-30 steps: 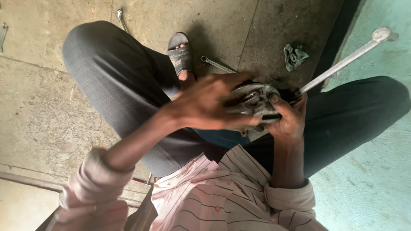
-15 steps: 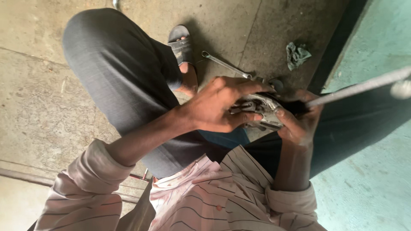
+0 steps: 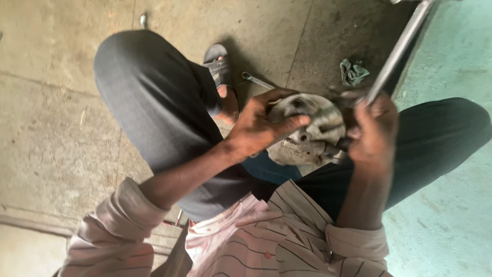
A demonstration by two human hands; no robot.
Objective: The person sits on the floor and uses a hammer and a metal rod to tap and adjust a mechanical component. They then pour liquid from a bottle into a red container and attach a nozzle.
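Grey, grimy metal fills the lap of a seated person — a round, ribbed machine part (image 3: 307, 128) held between the knees above a concrete floor (image 3: 51, 102). Left hand (image 3: 259, 125) spreads over its near face, fingers curled onto the casting. Right hand (image 3: 374, 128) is closed around the lower end of a long steel bar (image 3: 397, 51), which slants up and away toward the top edge. Beyond the part lie a spanner (image 3: 256, 80), just beside a sandalled foot (image 3: 220, 66), and a crumpled green rag (image 3: 352, 72).

green rag (image 3: 353, 71), spanner (image 3: 258, 80), concrete floor (image 3: 51, 102)
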